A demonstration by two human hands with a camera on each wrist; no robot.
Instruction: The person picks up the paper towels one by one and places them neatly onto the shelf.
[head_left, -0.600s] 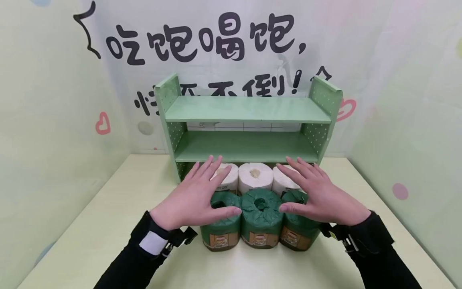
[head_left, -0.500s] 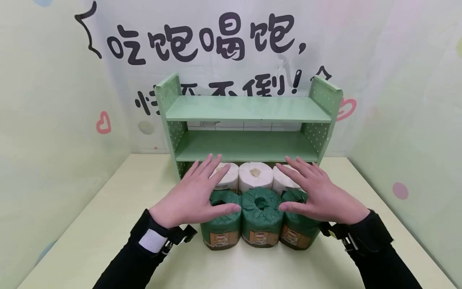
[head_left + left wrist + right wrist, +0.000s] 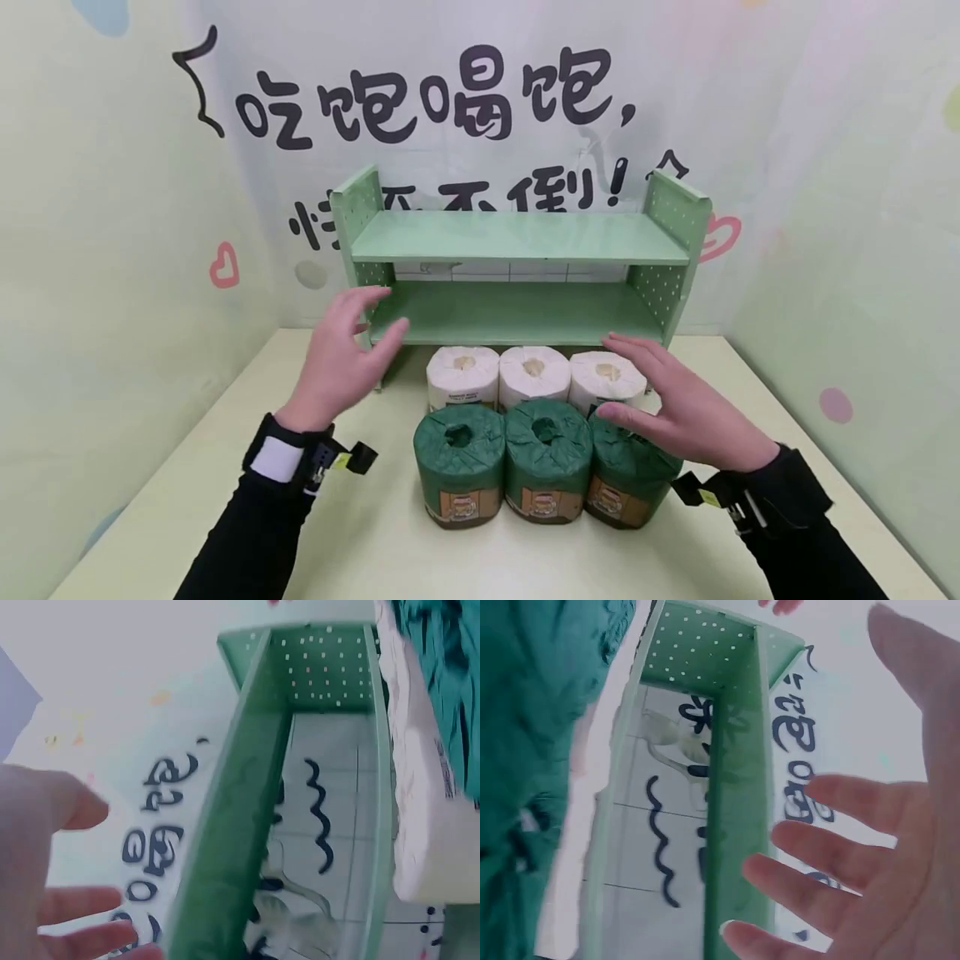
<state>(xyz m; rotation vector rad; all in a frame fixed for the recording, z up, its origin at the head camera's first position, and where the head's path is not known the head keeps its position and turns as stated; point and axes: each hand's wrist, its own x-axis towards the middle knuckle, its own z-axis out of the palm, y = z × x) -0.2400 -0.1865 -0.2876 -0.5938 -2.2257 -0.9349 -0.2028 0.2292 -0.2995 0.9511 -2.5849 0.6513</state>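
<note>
In the head view my left hand (image 3: 333, 362) hovers left of the rolls with thumb and fingers apart and loosely bent, near the left side of the green shelf (image 3: 517, 237). Nothing lies in it. My right hand (image 3: 686, 412) is over the right green-wrapped roll (image 3: 630, 479) and hides part of its top; its fingers (image 3: 832, 862) are spread in the right wrist view. The left green-wrapped roll (image 3: 459, 454) and middle green-wrapped roll (image 3: 547, 458) stand upright beside it. Behind them stand three white-wrapped rolls (image 3: 534, 375), toilet-paper-like, at the shelf's foot.
The two-board shelf stands at the back of the pale table (image 3: 375, 550), its dotted side panels rising at both ends. A printed wall cloth (image 3: 480, 92) with black lettering hangs behind it. Pale walls (image 3: 112, 275) enclose the table left and right.
My left hand has moved left and up, away from above the left green roll, and its fingers have bent. My right hand has shifted slightly right. The head view has tilted a little upward.
</note>
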